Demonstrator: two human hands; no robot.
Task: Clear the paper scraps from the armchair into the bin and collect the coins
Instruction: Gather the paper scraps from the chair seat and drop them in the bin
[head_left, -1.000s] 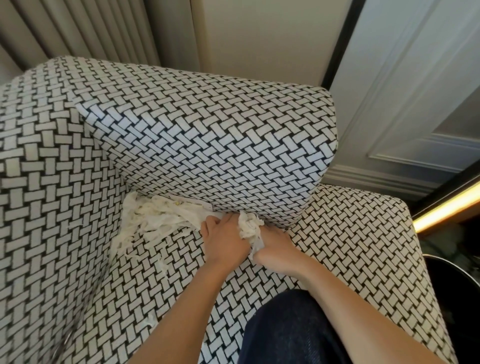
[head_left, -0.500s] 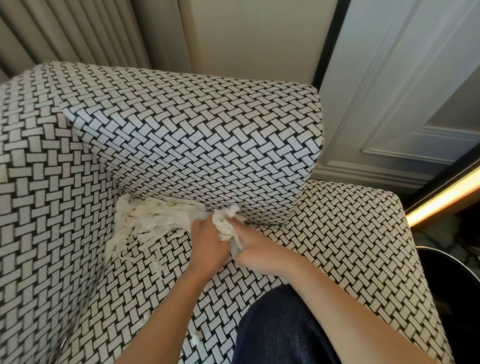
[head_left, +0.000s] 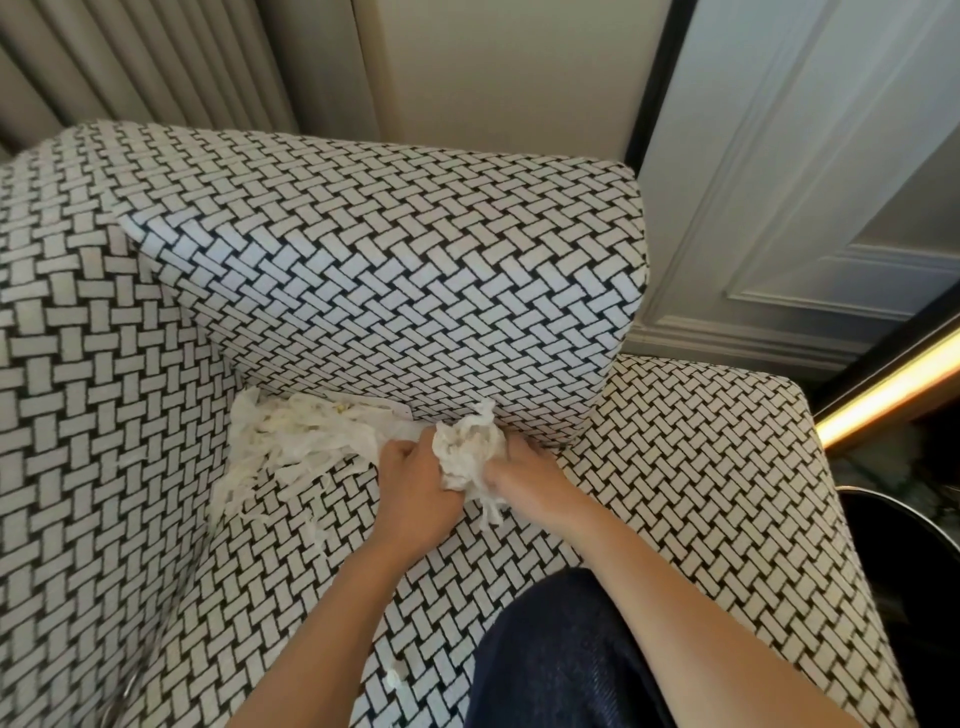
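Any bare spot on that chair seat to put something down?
The black-and-white woven seat is bare on its right, between the matching back cushion, the right hand and the seat's edge. Shredded white paper scraps crowd the left corner; that hand and the left hand grip a crumpled white paper wad.

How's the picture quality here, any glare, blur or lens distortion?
Head view: soft, even daylight with faint shadows; the warm light strip at right is blown out; the wide-angle lens curves the edges of the armchair; the paper wad held between left hand and right hand looks washed out.
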